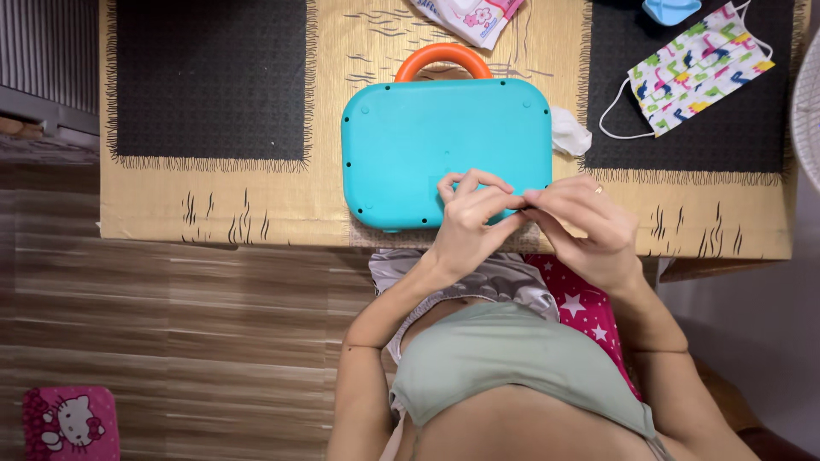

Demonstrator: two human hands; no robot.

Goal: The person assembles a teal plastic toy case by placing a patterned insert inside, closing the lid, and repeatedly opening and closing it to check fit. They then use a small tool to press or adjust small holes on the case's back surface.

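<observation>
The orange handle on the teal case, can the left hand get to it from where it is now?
Probably yes. The left hand rests on the near edge of the teal case, and the orange handle sits at the far edge with nothing covering it, only the flat case back between.

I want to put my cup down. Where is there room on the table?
The black mat left of the turquoise case is bare, as is the tan strip below it. The right side is crowded: face mask, crumpled tissue, and both hands at the case's near edge.

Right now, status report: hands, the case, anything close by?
Left hand and right hand pinch together over turquoise case. Case flat on table. Crumpled tissue beside it.
</observation>
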